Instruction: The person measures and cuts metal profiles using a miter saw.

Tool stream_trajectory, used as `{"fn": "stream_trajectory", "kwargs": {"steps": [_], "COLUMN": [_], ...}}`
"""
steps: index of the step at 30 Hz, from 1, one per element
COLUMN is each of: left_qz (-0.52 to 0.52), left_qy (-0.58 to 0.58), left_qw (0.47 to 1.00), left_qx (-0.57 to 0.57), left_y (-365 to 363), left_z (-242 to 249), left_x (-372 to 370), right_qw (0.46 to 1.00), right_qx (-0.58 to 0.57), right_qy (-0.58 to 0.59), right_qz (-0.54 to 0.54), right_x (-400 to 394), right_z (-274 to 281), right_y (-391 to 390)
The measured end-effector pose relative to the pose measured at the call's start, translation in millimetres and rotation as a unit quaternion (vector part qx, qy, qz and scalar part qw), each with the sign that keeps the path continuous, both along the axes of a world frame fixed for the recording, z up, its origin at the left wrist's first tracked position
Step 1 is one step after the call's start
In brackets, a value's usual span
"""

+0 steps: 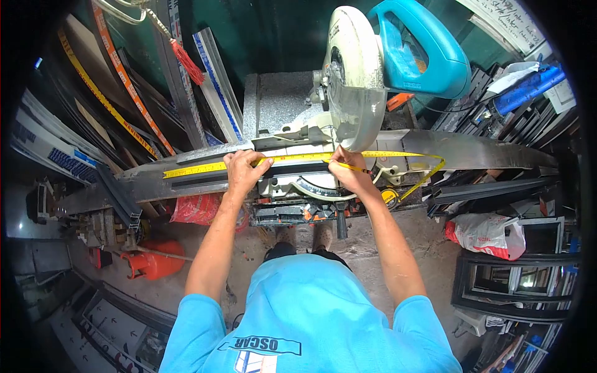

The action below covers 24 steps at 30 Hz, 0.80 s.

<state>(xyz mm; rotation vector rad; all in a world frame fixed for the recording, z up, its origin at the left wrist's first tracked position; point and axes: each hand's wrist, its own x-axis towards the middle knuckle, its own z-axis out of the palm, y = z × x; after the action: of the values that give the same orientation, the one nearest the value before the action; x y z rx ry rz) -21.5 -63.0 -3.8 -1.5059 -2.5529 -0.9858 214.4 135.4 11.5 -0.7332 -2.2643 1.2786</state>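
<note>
A yellow tape measure blade [202, 168] stretches along a dark, narrow profile [208, 179] on the saw bench. My left hand [244, 169] pinches the blade and the profile, thumb pointing right. Below the saw's blade guard, my right hand [349, 171] has its fingers closed on a slim yellow stick that looks like a pencil, its tip close to the profile. To the right, the blade bends back to the tape case [390, 198], which hangs low by the bench's front edge. The mitre saw [357, 68], with its teal handle [429, 46], stands raised behind my right hand.
Long metal bench wings [479, 149] extend to both sides. Upright profiles [217, 81] lean at the back left. On the floor are an orange gas cylinder [158, 261] and black window frames [516, 280]. A plastic bag [488, 235] lies at the right.
</note>
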Motion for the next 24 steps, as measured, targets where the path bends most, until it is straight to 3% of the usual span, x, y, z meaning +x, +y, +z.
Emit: {"fn": "stream_trajectory", "kwargs": {"steps": [24], "left_qz": [-0.003], "left_qy": [-0.006], "left_qw": [1.000], "left_qx": [-0.006], "left_y": [-0.7], "left_z": [-2.8], "left_x": [-1.8], "right_qw": [0.999], "right_qx": [-0.030], "right_qy": [-0.017], "right_qz": [0.011], "right_x": [-0.3], "right_z": [14.1], "right_y": [-1.7]}}
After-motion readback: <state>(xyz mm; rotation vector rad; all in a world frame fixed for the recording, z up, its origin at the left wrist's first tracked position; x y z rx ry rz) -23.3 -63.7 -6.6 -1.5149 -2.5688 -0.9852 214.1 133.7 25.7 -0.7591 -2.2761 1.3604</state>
